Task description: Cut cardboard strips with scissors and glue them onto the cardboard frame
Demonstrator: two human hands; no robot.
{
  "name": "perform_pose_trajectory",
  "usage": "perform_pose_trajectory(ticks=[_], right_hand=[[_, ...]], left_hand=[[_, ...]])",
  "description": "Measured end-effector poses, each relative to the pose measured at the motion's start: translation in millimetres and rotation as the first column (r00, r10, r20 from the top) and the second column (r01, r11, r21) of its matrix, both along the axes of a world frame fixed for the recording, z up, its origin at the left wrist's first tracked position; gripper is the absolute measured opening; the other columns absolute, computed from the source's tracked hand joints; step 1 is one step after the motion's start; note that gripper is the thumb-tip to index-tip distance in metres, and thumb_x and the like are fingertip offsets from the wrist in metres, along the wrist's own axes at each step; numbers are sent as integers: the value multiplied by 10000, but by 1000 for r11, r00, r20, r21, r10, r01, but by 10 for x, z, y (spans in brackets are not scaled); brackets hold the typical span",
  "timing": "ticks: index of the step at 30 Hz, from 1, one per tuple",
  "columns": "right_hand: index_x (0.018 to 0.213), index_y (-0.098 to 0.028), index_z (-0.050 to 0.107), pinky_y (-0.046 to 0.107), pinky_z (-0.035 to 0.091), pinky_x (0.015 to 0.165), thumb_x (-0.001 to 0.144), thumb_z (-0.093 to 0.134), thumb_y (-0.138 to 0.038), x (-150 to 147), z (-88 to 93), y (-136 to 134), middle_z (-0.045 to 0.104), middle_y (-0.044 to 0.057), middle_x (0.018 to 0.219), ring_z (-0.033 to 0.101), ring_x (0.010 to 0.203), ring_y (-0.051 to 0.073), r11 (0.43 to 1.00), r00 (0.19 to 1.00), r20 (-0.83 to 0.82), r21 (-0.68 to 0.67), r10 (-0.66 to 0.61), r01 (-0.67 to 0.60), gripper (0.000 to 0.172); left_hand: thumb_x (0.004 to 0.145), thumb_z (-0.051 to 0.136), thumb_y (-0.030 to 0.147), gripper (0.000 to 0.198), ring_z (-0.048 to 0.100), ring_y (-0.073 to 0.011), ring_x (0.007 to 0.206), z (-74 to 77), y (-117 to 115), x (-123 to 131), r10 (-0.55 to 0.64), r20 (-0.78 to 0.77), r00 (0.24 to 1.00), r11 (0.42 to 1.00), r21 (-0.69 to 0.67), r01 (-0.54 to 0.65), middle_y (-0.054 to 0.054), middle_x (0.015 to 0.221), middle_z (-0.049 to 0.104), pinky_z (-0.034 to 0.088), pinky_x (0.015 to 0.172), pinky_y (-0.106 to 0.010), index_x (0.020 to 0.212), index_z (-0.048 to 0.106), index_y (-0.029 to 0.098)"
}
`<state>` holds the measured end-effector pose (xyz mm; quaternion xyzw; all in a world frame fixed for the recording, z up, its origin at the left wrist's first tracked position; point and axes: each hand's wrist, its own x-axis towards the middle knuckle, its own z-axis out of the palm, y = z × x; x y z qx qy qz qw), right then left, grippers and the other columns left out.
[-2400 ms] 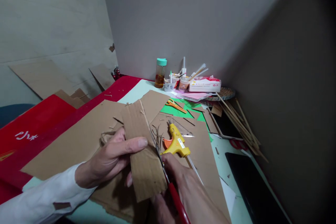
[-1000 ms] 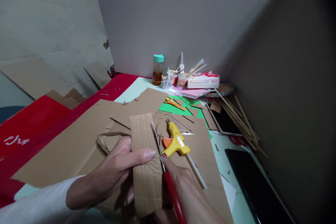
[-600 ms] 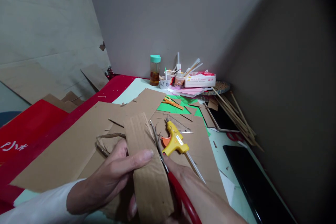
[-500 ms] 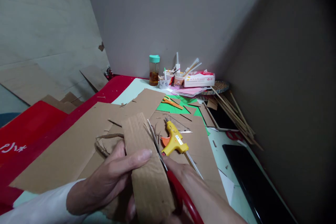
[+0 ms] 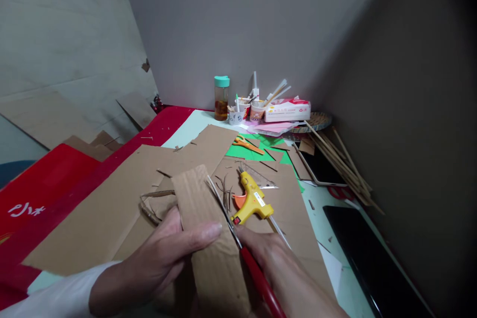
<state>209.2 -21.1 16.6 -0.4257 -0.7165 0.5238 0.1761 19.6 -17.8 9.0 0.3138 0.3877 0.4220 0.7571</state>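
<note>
My left hand (image 5: 175, 243) grips a long strip of cardboard (image 5: 201, 208), its thumb pressed flat on the front face. Along the strip's right edge lie the blades of red-handled scissors (image 5: 257, 273), held in my right hand (image 5: 272, 253); its fingers are mostly hidden. The blades look nearly closed. Left of the strip, behind my left hand, is a bent cardboard piece (image 5: 151, 211). Just beyond my right hand a yellow glue gun (image 5: 253, 198) lies on a cardboard sheet, with thin curled cardboard trimmings (image 5: 224, 194) beside it.
Large cardboard sheets (image 5: 112, 198) cover the table's left. Orange scissors (image 5: 248, 145) and a clear set square (image 5: 261, 179) lie beyond the glue gun. At the back stand a bottle (image 5: 221, 99), cups (image 5: 257, 111) and a tissue pack (image 5: 288, 110). Wooden sticks (image 5: 343, 169) and a black panel (image 5: 365, 258) are right.
The scissors' blades have come closer together along the strip's edge. A trimming at that edge now shows apart, near the glue gun. The whole view has shifted slightly.
</note>
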Motion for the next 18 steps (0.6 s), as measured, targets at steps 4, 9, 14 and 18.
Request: perform_pose_trajectory(ticks=[4,9,14,18], right_hand=[[1033,-205,707,297,503,625,609,644,-106,-2,-22,5,732,63,844,666,740,233,1000,998,-59,-11,0,0,439],[1098,-213,695,300,506,651,640,728,-125,106,-121,-73,726,85,883,658,743,231,996,1000,-3,86,-21,21,468],[1173,-171,667,292,503,635,685,722,-147,152,-92,-105,719,100,902,666,735,227,991,998,66,135,8,-16,491],[1098,-142,689,261,484,603,698,677,-110,88,12,-79,726,85,858,674,713,209,988,996,91,151,-3,-10,401]], left_hand=[[774,832,283,643,729,-328,1056,-78,-23,-9,17,12,1000,999,-49,-16,-122,1196,757,616,760,-355,1359,570,229],[758,847,278,659,741,-327,1028,-71,-48,0,47,14,999,994,-96,-45,-110,1105,788,608,832,-388,1359,583,222],[780,818,256,705,731,-328,1066,-76,-37,18,57,20,998,994,-95,-55,-126,1165,775,601,854,-386,1425,534,222],[813,792,258,616,708,-325,1126,-51,-19,13,4,12,1000,996,-91,-3,-126,1210,762,581,908,-380,1389,577,213]])
